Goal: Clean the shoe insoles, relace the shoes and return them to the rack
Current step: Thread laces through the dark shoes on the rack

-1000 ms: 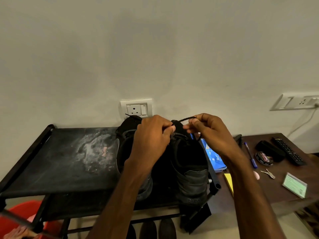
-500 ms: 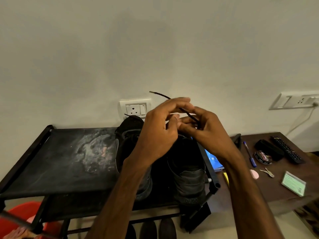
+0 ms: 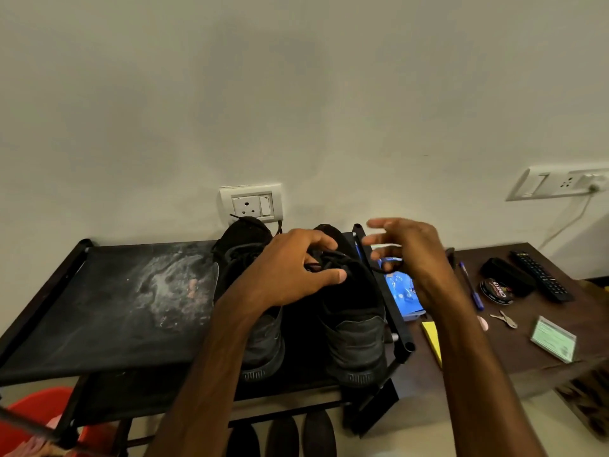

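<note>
Two black shoes stand side by side, heels toward me, on the right part of the black shoe rack. My left hand reaches over the left shoe and curls its fingers on the black laces of the right shoe, thumb stretched out beside them. My right hand hovers just right of that shoe, above the rack's edge, with blurred, spread fingers. A dark strand of lace runs toward its underside; I cannot tell whether it touches.
A dusty white smear marks the rack top. On the brown table to the right lie a blue packet, pen, polish tin, remote, keys and a card. More shoes sit on a lower shelf.
Both hands have dropped from in front of the wall socket back to the shoe. The right hand has let the lace end go and spread its fingers, moving right.
</note>
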